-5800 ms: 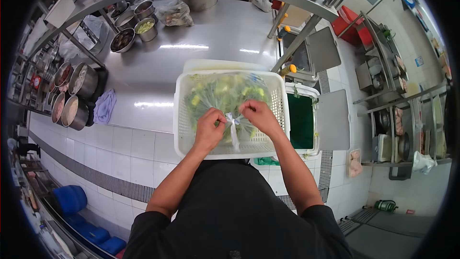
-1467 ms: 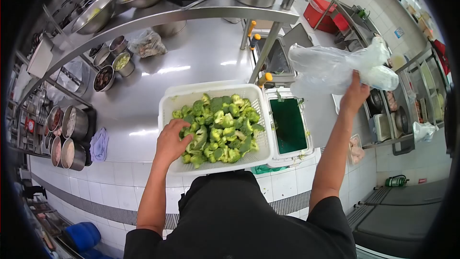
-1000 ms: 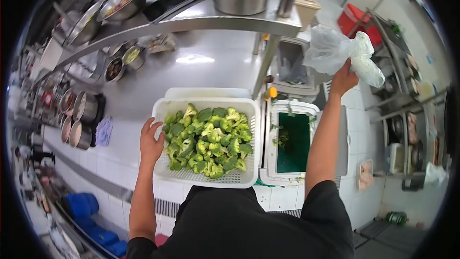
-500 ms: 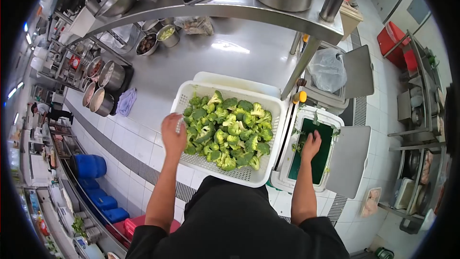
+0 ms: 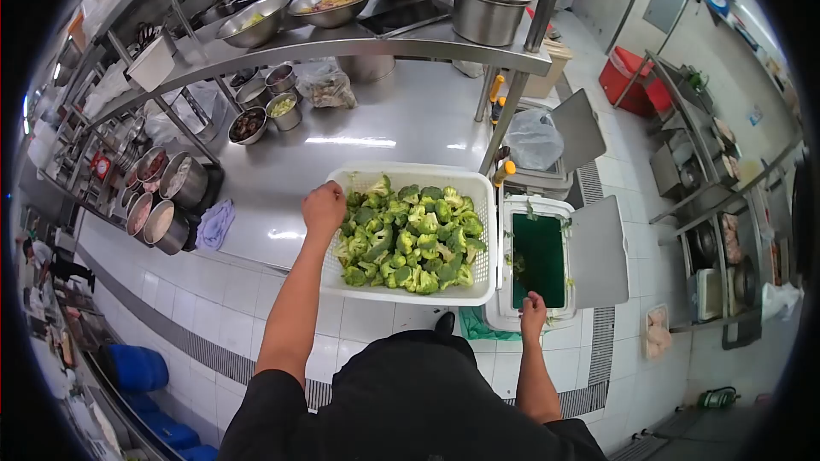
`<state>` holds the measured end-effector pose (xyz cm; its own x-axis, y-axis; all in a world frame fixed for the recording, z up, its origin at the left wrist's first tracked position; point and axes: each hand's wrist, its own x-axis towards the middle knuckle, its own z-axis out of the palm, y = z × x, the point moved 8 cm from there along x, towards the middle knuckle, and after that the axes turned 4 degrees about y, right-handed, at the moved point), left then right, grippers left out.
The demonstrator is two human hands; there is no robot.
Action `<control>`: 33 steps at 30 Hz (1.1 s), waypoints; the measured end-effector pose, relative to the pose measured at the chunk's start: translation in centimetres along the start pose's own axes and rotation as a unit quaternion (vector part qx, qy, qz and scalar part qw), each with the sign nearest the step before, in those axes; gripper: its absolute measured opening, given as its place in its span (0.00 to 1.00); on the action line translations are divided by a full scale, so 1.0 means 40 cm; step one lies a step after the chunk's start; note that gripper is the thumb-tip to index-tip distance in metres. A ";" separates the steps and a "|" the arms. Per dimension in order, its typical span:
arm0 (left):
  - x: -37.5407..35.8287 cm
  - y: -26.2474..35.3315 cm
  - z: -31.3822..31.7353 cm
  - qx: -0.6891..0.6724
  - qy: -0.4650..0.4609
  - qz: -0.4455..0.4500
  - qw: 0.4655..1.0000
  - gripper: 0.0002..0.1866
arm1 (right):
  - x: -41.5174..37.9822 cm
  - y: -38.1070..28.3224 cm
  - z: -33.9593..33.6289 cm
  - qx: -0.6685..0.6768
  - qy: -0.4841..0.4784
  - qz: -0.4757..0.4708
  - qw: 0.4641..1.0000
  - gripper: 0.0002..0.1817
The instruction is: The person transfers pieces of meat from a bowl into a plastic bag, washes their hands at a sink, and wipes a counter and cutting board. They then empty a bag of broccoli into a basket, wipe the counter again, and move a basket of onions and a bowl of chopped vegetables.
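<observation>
Cut green broccoli florets [image 5: 410,239] are heaped in a white perforated plastic basket [image 5: 485,243] on the shiny steel tabletop [image 5: 418,132], its near side apparently overhanging. The left hand [image 5: 325,207] is placed at the basket's left rim, fingers curled; whether the rim is gripped cannot be told. The right hand [image 5: 533,316] is seen at the near rim of an open white bin [image 5: 502,316], fingers bent, any hold hidden. If the near side were pressed, the basket could be tipped and florets spilled.
</observation>
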<state>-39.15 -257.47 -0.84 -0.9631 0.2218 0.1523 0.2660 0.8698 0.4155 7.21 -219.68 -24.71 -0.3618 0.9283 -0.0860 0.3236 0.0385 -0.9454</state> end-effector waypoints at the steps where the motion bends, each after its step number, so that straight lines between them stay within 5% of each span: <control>1: -0.014 -0.013 -0.006 -0.009 0.004 0.006 1.000 0.12 | -0.043 0.024 -0.016 -0.015 -0.004 -0.012 1.000 0.14; 3: -0.054 0.001 -0.063 -0.091 0.113 0.111 0.983 0.13 | -0.113 0.076 -0.040 -0.074 0.010 -0.051 0.996 0.13; 6: -0.099 0.053 -0.054 -0.124 0.044 0.153 0.979 0.18 | -0.225 0.165 -0.046 -0.188 0.050 -0.096 0.976 0.14; 7: -0.118 0.075 -0.041 -0.149 0.004 0.176 0.973 0.19 | -0.280 0.208 -0.036 -0.120 -0.039 0.084 0.988 0.12; 9: -0.144 0.116 0.008 -0.128 -0.038 0.238 0.962 0.23 | -0.369 0.276 -0.010 -0.054 -0.089 0.204 0.973 0.11; 13: -0.184 0.144 0.022 -0.019 -0.064 0.257 0.964 0.27 | -0.511 0.300 -0.010 -0.061 -0.163 0.317 0.932 0.15; 15: -0.168 0.107 0.051 0.050 -0.131 0.216 0.966 0.30 | -0.555 0.296 -0.028 -0.060 -0.162 0.318 0.932 0.15; 19: -0.123 0.056 0.025 0.070 -0.124 0.171 0.975 0.22 | -0.628 0.295 -0.068 -0.046 -0.154 0.326 0.931 0.14; 21: -0.083 0.077 -0.004 -0.030 -0.058 0.174 0.983 0.16 | -0.646 0.299 -0.085 -0.058 -0.159 0.323 0.931 0.15; 28: -0.051 0.207 0.088 -0.091 -0.079 0.352 0.928 0.14 | -0.715 0.287 -0.178 -0.070 -0.125 0.334 0.932 0.14; 31: -0.062 0.230 0.115 0.019 -0.054 0.387 0.920 0.16 | -0.743 0.276 -0.199 -0.044 -0.115 0.350 0.929 0.13; 33: -0.028 0.185 0.117 0.144 -0.094 0.322 0.931 0.16 | -0.778 0.275 -0.216 -0.057 -0.117 0.353 0.927 0.12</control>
<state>-36.29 -249.21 -2.15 -0.6057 0.7873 0.1150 0.7944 0.6067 0.0301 29.57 -244.95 -29.71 -0.2004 0.6323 -0.7484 0.6379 -0.4956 -0.5895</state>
